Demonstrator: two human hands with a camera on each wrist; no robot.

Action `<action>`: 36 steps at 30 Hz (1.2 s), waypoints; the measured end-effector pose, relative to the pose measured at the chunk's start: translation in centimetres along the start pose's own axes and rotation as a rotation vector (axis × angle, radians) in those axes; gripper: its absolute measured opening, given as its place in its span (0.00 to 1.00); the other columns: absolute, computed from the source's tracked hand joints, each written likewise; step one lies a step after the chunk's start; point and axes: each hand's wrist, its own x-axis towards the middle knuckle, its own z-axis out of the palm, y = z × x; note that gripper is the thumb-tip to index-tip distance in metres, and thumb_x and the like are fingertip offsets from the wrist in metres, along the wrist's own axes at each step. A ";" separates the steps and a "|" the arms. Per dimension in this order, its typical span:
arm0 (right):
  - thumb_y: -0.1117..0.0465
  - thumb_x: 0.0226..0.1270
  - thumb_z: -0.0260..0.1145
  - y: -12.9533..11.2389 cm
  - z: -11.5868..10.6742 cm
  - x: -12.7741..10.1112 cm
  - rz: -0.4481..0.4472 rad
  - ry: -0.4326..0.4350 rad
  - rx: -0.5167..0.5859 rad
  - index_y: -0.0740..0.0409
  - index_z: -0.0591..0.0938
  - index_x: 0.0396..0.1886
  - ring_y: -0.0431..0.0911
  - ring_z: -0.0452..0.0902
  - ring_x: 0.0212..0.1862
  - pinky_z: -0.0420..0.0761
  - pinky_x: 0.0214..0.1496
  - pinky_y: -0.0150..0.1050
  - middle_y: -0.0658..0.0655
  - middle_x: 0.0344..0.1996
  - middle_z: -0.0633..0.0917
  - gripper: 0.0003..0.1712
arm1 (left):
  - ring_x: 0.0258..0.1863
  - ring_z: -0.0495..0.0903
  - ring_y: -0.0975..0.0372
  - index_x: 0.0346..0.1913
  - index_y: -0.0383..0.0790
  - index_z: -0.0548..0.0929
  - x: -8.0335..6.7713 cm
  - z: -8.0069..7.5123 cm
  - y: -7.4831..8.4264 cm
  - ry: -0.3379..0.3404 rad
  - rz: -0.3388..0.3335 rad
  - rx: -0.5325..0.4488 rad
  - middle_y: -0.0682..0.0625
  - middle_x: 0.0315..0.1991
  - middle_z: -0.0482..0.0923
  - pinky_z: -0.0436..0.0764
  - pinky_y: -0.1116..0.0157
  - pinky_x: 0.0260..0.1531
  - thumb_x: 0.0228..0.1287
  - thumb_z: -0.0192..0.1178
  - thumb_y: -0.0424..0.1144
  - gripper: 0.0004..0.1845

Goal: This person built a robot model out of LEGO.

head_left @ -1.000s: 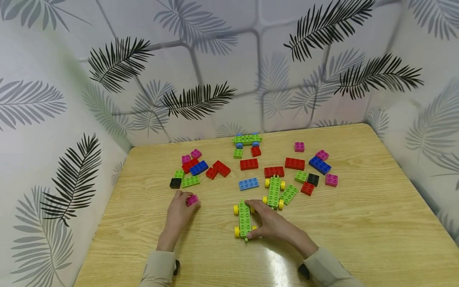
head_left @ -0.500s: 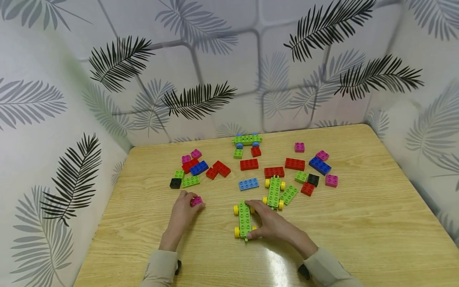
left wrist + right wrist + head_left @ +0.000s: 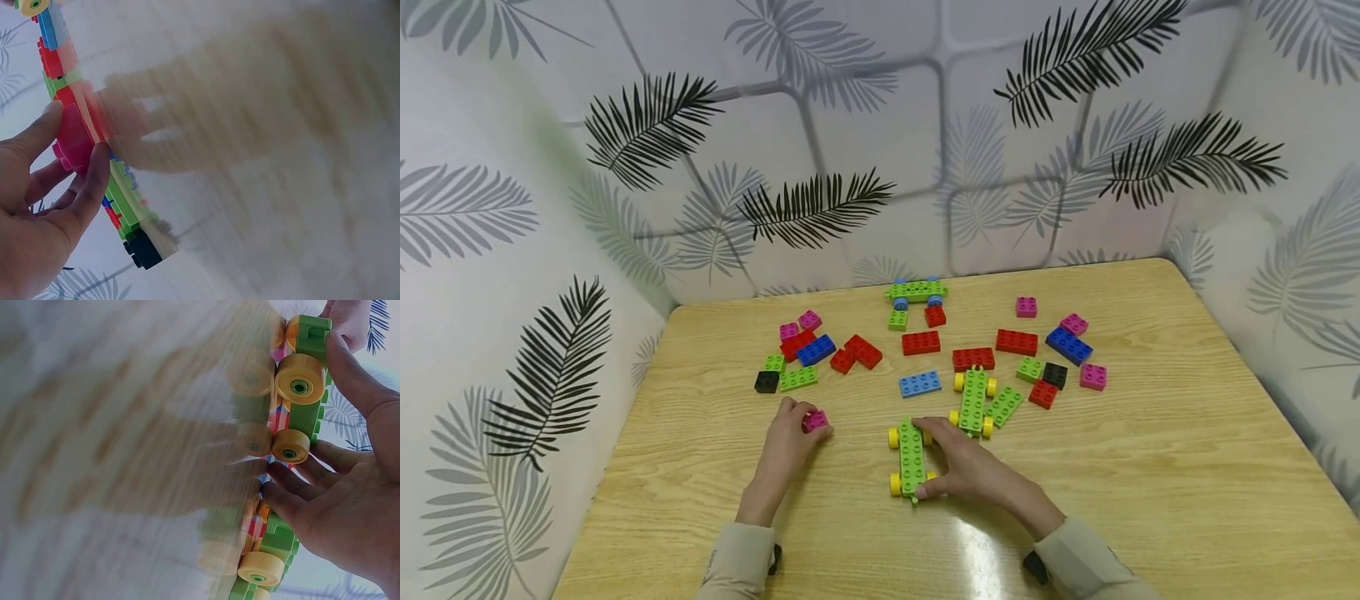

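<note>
From the head view we see our left hand [image 3: 782, 450] pinching a small pink brick [image 3: 815, 420] on the bench [image 3: 1150, 500], while our right hand [image 3: 972, 467] grips one green wheeled base [image 3: 912, 457] with four yellow wheels; two more bases lie beyond.

Left wrist: thumb and fingers [image 3: 94, 181] clamp the studded pink brick [image 3: 74, 139].

Right wrist: our fingers [image 3: 294, 506] curl round the base [image 3: 309, 394].

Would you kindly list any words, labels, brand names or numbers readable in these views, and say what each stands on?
None: no readable text in any view.
Stud tops of the green wheeled base and pink brick: too small or blurred to show any mark.
The wall carries only leaf patterns.
</note>
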 end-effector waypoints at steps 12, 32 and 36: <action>0.51 0.47 0.79 -0.1 -0.1 0.0 0.000 -0.003 0.017 0.61 0.61 0.72 0.58 0.59 0.70 0.61 0.68 0.55 0.63 0.69 0.64 0.55 | 0.34 0.71 0.58 0.47 0.33 0.81 -0.4 0.3 1.0 -0.001 0.042 0.002 0.46 0.40 0.68 0.74 0.64 0.34 0.57 0.70 0.37 0.17; 0.50 0.47 0.79 0.0 0.1 0.1 0.004 0.004 0.001 0.60 0.62 0.72 0.58 0.60 0.69 0.63 0.67 0.55 0.63 0.68 0.65 0.55 | 0.38 0.73 0.57 0.48 0.31 0.82 -0.5 0.7 1.5 -0.011 0.029 -0.034 0.45 0.42 0.69 0.76 0.61 0.41 0.57 0.70 0.36 0.18; 0.50 0.47 0.79 0.0 0.1 0.1 0.009 0.005 -0.004 0.59 0.61 0.72 0.58 0.59 0.69 0.62 0.68 0.54 0.63 0.69 0.64 0.55 | 0.38 0.73 0.57 0.49 0.31 0.82 -0.6 0.6 1.7 -0.005 0.049 -0.027 0.46 0.42 0.70 0.75 0.62 0.39 0.57 0.70 0.36 0.18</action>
